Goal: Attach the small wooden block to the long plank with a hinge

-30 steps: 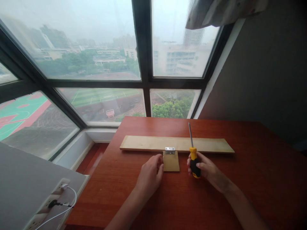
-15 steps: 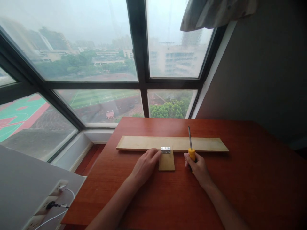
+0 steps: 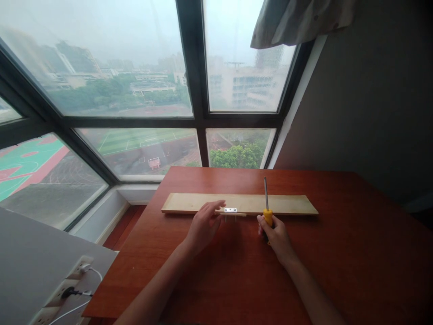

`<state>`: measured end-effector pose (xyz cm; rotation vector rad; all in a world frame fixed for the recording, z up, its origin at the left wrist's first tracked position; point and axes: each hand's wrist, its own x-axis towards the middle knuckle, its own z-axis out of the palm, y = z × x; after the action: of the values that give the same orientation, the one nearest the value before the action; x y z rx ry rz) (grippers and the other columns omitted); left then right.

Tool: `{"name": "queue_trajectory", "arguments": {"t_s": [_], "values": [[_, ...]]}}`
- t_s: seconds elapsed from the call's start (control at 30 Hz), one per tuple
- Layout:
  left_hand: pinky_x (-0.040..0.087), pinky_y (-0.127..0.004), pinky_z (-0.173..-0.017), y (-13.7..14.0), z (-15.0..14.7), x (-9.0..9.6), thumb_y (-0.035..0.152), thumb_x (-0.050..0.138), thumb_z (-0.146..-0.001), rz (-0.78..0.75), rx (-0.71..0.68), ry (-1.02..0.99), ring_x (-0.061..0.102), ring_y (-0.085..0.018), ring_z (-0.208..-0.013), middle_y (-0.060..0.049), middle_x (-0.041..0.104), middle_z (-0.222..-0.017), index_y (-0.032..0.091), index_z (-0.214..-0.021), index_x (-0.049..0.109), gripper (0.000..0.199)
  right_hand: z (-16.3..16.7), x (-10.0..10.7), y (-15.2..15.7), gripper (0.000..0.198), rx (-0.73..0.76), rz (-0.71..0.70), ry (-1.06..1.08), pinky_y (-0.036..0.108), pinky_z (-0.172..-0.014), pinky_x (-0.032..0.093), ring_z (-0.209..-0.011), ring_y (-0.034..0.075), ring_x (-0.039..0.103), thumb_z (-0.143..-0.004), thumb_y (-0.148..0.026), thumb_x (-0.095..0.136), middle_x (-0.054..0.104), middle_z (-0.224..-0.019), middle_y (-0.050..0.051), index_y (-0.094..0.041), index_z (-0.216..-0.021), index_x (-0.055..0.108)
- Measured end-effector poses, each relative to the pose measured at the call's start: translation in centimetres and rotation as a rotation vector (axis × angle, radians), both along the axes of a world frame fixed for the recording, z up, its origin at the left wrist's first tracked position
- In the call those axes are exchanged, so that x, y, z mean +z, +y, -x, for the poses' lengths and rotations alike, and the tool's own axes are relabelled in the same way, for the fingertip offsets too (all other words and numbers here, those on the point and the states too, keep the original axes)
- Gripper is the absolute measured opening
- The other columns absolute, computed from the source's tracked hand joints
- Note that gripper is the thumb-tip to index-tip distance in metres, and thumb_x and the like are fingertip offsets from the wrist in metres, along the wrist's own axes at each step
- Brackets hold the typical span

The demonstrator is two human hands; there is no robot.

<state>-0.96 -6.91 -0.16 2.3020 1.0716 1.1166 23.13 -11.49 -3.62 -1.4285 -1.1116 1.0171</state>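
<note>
A long pale wooden board (image 3: 284,204) lies across the table. A metal hinge (image 3: 230,210) sits at its near edge, joined to a small wooden board (image 3: 238,215) that is raised and seen nearly edge-on. Two thin, pin-like points show below this small board. My left hand (image 3: 204,223) is at the small board's left end, fingers above and thumb below, closed on its edge. My right hand (image 3: 279,237) grips a screwdriver (image 3: 267,216) by its yellow handle. The shaft points upward and away, in front of the long board, apart from the hinge.
The reddish-brown wooden table (image 3: 189,284) stands against large windows (image 3: 125,58). A curtain (image 3: 297,22) hangs at upper right, beside a dark wall (image 3: 368,99). Power sockets with plugs and cords (image 3: 69,291) are on the low wall at left.
The small board has swung up on its hinge from lying flat to nearly edge-on, with my left hand at its left end. My right hand still holds the screwdriver, almost unmoved.
</note>
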Motion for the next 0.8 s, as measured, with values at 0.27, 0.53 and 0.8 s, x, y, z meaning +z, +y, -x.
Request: {"name": "queue_trajectory", "arguments": {"t_s": [0.27, 0.53, 0.8], "values": [[0.05, -0.035, -0.086, 3.7, -1.8, 0.8, 0.017, 0.053, -0.084, 0.093, 0.124, 0.053, 0.062, -0.02, -0.097, -0.008, 0.067, -0.106, 0.019, -0.123, 0.053, 0.04, 0.0, 0.3, -0.1, 0.038, 0.006, 0.001, 0.004, 0.028, -0.055, 0.038, -0.053, 0.014, 0.047, -0.082, -0.055, 0.059, 0.053, -0.055, -0.001, -0.02, -0.07, 0.051], [0.044, -0.039, -0.091, 6.0, -1.7, 1.6, 0.037, 0.047, -0.091, 0.119, 0.22, 0.386, 0.059, -0.025, -0.105, -0.009, 0.065, -0.11, 0.019, -0.106, 0.062, 0.028, 0.1, 0.4, -0.2, 0.037, 0.025, 0.001, 0.003, 0.028, -0.055, 0.037, -0.053, 0.014, 0.047, -0.082, -0.054, 0.059, 0.053, -0.056, -0.001, -0.02, -0.07, 0.051], [0.042, -0.039, -0.09, 6.9, -2.4, 1.5, 0.037, 0.048, -0.089, 0.186, 0.277, 0.548, 0.057, -0.026, -0.104, -0.008, 0.064, -0.108, 0.022, -0.097, 0.067, 0.026, 0.0, 0.2, -0.2, 0.038, 0.026, 0.014, 0.003, 0.027, -0.053, 0.037, -0.052, 0.013, 0.047, -0.082, -0.054, 0.059, 0.053, -0.055, -0.001, -0.02, -0.07, 0.051]]}}
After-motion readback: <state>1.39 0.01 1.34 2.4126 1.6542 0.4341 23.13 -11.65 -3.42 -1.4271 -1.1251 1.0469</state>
